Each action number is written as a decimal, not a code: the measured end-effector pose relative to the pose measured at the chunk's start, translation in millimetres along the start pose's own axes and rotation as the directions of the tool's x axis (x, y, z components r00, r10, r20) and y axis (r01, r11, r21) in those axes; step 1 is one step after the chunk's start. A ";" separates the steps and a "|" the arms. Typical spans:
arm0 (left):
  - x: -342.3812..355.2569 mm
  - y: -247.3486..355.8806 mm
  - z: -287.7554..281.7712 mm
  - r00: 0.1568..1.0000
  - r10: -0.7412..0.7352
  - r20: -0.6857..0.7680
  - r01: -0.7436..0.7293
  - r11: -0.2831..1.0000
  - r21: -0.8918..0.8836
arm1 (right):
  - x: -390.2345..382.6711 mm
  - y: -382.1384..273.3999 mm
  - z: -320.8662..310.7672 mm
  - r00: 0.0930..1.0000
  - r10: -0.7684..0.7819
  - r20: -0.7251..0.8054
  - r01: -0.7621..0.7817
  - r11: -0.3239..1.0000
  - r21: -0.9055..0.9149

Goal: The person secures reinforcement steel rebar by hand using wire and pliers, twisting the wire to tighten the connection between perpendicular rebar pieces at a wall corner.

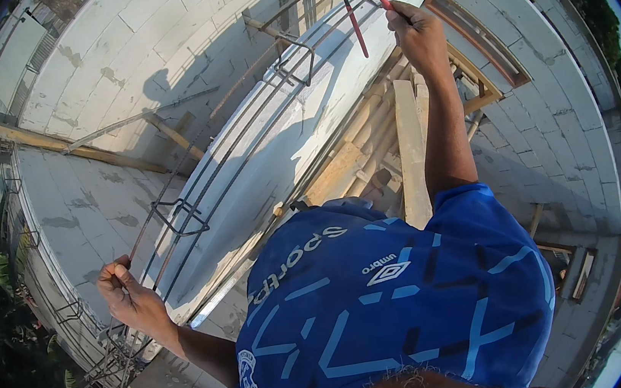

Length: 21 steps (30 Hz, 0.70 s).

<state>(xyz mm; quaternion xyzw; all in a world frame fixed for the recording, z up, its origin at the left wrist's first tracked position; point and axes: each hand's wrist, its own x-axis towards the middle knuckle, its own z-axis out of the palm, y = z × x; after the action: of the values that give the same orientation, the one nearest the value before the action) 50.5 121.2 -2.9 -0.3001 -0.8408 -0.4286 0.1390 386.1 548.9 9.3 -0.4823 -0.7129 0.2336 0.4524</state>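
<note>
At the top of the view, my right hand [417, 32] grips one red handle of a pair of pincers [359, 33]. The other handle hangs free and the jaws point away from me, spread apart at the handles. At the lower left, my left hand [129, 297] is closed, thumb and fingers pinched at the end of a thin steel rebar rod [148, 232]. This rod belongs to a long rebar cage [226, 157] lying along the top of a pale block wall [249, 193]. Bent square stirrups [181, 218] cross its bars.
Bundled rebar ends [120, 357] stick out at the lower left. Below on the right lie wooden planks [411, 148] and a wooden window frame [478, 37] set in a block wall [546, 113]. A timber beam [67, 145] spans the left side. Plants [0, 260] grow beyond the outer wall.
</note>
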 end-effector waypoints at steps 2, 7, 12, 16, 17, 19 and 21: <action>0.2 0.6 -0.7 1.000 0.007 -0.004 -0.007 1.000 0.006 | -1.0 -2.9 -5.2 0.997 -0.017 0.079 0.030 0.986 -0.163; 0.4 -1.3 -2.6 1.000 0.022 -0.019 -0.022 1.000 0.019 | -21.3 40.3 32.2 0.995 0.000 0.101 0.004 0.999 -0.041; -0.1 2.4 -2.5 1.000 0.021 -0.005 -0.021 1.000 -0.023 | -38.0 68.7 55.8 0.996 -0.007 0.084 0.008 1.000 -0.008; -1.6 2.8 -4.8 1.000 0.014 0.005 -0.014 1.000 0.019 | -46.3 88.4 71.2 0.998 -0.002 0.065 -0.004 0.996 0.084; -2.2 1.6 -3.3 1.000 0.008 -0.006 -0.008 1.000 -0.002 | -48.6 97.9 77.3 0.999 -0.009 0.037 0.004 0.990 0.141; -2.6 -2.4 -1.2 1.000 -0.002 -0.012 0.002 1.000 -0.018 | -54.0 109.1 91.2 1.000 -0.020 -0.006 0.021 0.987 0.161; -1.8 -6.6 0.7 1.000 0.001 -0.029 -0.003 0.997 -0.079 | -54.9 115.8 96.4 0.997 -0.033 -0.073 0.045 0.987 0.157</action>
<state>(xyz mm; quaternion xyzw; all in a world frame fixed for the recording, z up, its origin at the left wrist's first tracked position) 47.8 118.1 -8.3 -0.2999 -0.8208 -0.4656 0.1398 364.3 558.8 -149.2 -0.4386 -0.6849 0.2635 0.5187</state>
